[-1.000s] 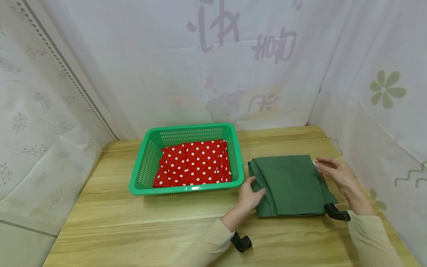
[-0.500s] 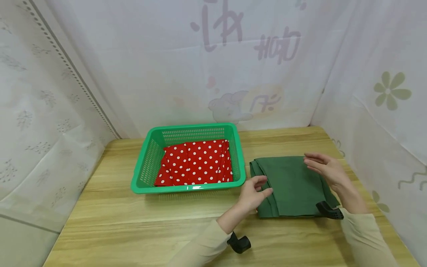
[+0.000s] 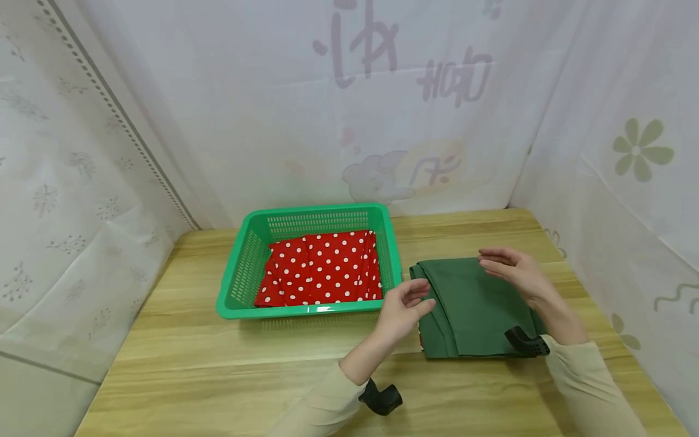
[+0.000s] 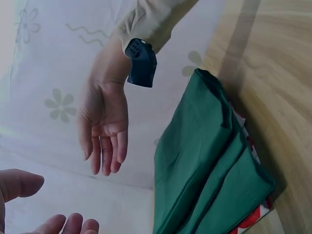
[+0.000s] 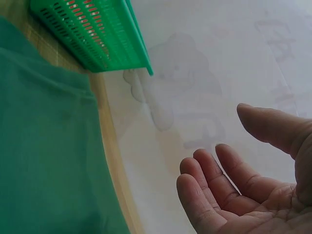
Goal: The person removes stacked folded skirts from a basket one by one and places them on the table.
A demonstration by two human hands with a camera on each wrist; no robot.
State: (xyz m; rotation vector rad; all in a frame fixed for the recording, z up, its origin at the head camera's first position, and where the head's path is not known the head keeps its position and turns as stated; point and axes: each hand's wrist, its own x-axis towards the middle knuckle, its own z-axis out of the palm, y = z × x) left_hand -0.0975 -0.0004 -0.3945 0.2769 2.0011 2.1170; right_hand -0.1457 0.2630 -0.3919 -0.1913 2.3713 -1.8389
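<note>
A folded green cloth [image 3: 486,315] lies flat on the table, with layered folds along its left side. Under its edge a bit of red and white fabric [image 4: 251,219] peeks out in the left wrist view. My left hand [image 3: 400,311] is raised by the cloth's left edge, between it and the basket, fingers loosely bent and holding nothing. Above the cloth's far right part hovers my right hand [image 3: 516,274], palm turned inward, its fingers relaxed with nothing in them. In the left wrist view the right hand [image 4: 105,122] is clearly apart from the cloth.
Left of the cloth stands a green plastic basket [image 3: 229,285] with a folded red polka-dot cloth [image 3: 327,267] inside. The wooden table [image 3: 218,376] reaches back to a printed white curtain [image 3: 246,121]; more curtain hangs at both sides.
My right hand has come off the green cloth's right edge and moved left above it. The left hand has lifted from the left edge and shifted slightly left. The cloth stays put.
</note>
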